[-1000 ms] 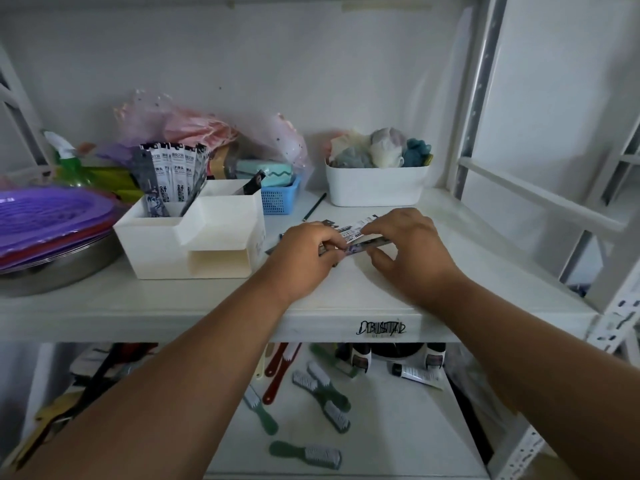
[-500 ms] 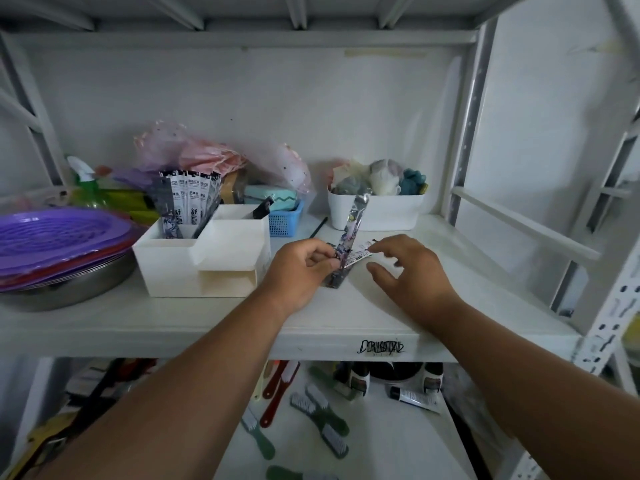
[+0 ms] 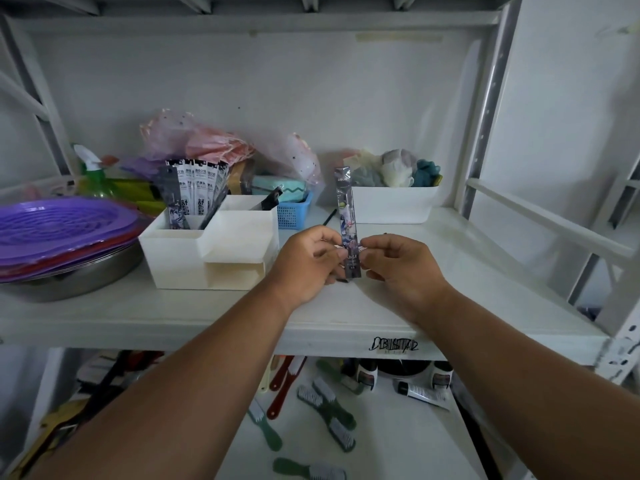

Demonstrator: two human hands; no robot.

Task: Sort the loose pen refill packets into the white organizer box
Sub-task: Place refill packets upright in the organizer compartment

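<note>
While both hands pinch it near its lower end, a long, narrow pen refill packet [image 3: 347, 216] stands upright above the white shelf [image 3: 450, 271], just right of the white organizer box [image 3: 211, 261]. The left hand [image 3: 308, 263] and right hand [image 3: 398, 261] are close together, fingers curled on the glossy dark wrapper with its printed picture. More flat packets [image 3: 195, 192] stand in the back compartment of the smooth plastic box. Ribbed purple plastic lids [image 3: 59, 230] lie stacked on a metal basin [image 3: 79, 275].
</note>
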